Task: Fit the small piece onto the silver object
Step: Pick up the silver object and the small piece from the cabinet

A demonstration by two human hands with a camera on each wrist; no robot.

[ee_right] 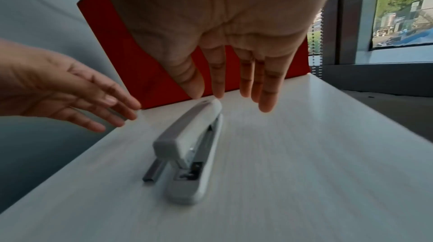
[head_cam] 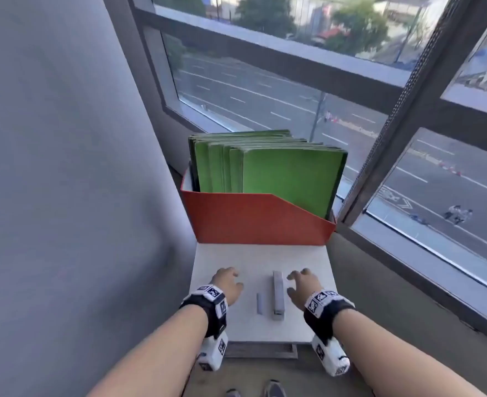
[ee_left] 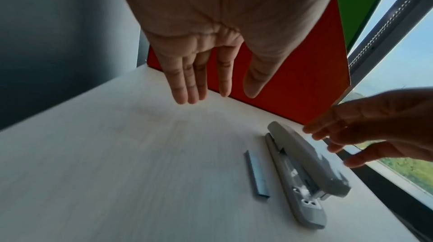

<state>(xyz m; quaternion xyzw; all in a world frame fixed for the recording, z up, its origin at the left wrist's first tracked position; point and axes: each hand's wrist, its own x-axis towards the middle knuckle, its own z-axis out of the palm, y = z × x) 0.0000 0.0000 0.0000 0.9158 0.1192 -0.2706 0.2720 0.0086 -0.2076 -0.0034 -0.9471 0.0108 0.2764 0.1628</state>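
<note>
A long silver-grey stapler [head_cam: 277, 295] [ee_left: 302, 170] [ee_right: 192, 146] lies closed on the small white table [head_cam: 308, 262], its length running away from me. A short grey strip of staples [head_cam: 260, 303] [ee_left: 256, 174] [ee_right: 153, 172] lies flat just left of it, apart from it. My right hand [head_cam: 301, 285] [ee_right: 225, 86] hovers just right of the stapler with straight fingers, holding nothing. Left of the staples, my left hand [head_cam: 227, 282] [ee_left: 206, 79] hangs over the table, fingers straight and empty.
An orange-red file box [head_cam: 253, 219] full of green folders [head_cam: 282, 173] stands at the table's far end, close beyond both hands. A grey wall [head_cam: 64, 167] is on the left; windows [head_cam: 437, 167] and a low sill run along the right. The table's right edge is near the stapler.
</note>
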